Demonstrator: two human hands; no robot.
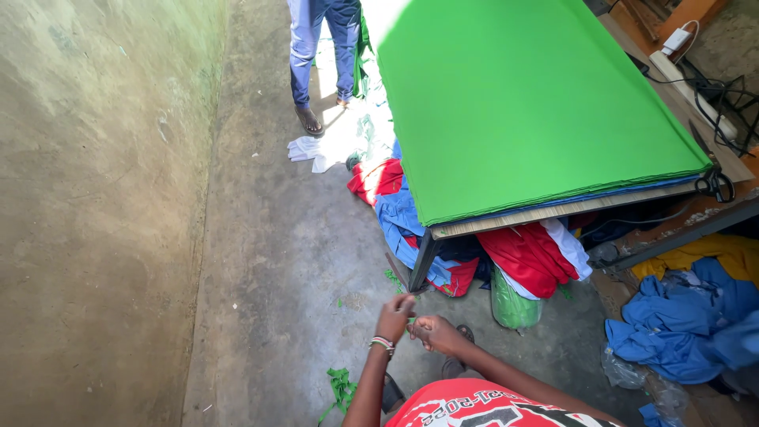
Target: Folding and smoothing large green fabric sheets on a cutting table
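Both hands meet low at six o'clock: left hand (pixel 394 315) and right hand (pixel 431 332) pinch a small green scrap (pixel 411 322); green plastic bag (pixel 514 304) at four o'clock.

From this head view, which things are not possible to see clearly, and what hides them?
- Whatever the left hand and right hand pinch: too small, covered by fingers.
- Person in blue trousers: cut off by the top edge.
- Cloth pile under the table: partly hidden by the tabletop and green fabric.
- Scissors: partly shadowed.
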